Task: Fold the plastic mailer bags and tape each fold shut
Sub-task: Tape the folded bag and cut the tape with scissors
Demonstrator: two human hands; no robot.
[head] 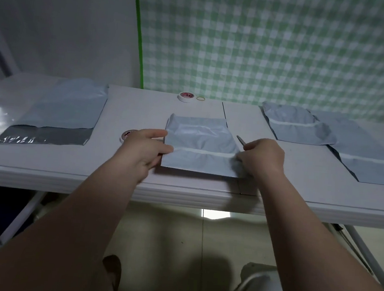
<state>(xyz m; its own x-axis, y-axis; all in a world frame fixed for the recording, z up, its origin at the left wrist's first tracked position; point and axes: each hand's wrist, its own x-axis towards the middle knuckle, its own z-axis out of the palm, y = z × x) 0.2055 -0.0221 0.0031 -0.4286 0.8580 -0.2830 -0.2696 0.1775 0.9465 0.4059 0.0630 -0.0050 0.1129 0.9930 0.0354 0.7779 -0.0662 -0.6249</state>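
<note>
Trainee: Both forearms fill the near field, and they end at the mailer bag (201, 137). What is the fault risk at this station?

Technician: Three items.
1. The bag lies centred on the table (182, 191), close to its near edge. The film looks slick, so uneven pressure from either side would probably slide it towards the person and skew the fold.
2. The far panel is puffed up, not flat. If the tape strip (205, 152) across the fold is not rubbed down along its whole length, the fold could spring open and lift an end.
3. The right hand (263, 155) carries a thin metal tool (240, 140) (scissors or a blade; the view does not settle which). Its tip points far-left, just beside the bag's right edge. A careless wrist turn could nick the film.

Trainee: And the state of each hand?

Technician: The left hand (148, 147) takes the bag's left edge. Its thumb lies on top at the left end of the strip, the index finger is extended along the edge, and the other fingers are curled in at the near side. Whether they pass under the film cannot be told. The right hand is closed around the tool, with its curled fingertips bearing down on the right end of the strip.

Trainee: Anything in the sweep path?

Technician: A tape roll (125, 135) sits just behind the left hand and could be knocked. Two taped bags (297, 129) lie well apart on the right, and an unfolded bag (61, 110) on the left.
</note>
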